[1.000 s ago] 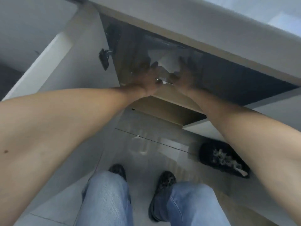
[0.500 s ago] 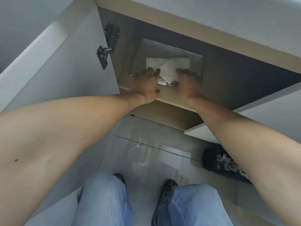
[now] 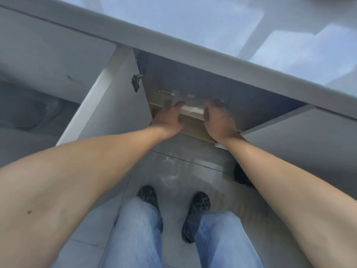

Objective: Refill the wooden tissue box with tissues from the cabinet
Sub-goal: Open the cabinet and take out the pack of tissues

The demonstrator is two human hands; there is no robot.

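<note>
A pack of white tissues [image 3: 193,110] in clear wrap lies at the front edge of the wooden shelf [image 3: 195,129] inside the open cabinet. My left hand [image 3: 170,118] grips its left end and my right hand [image 3: 218,120] grips its right end, with the fingers curled over the top. The pack and both hands are blurred. The far part of the pack is lost in the dark of the cabinet. The wooden tissue box is not in view.
The white cabinet door [image 3: 116,117] stands open at the left, with a black hinge [image 3: 136,82] on it. A grey countertop [image 3: 212,55] overhangs the opening. On the tiled floor are my black shoes [image 3: 199,204] and a dark object [image 3: 241,176] at the right.
Both hands have drawn the tissue pack from deeper in the cabinet to the shelf's front edge. The view has risen, so more countertop shows.
</note>
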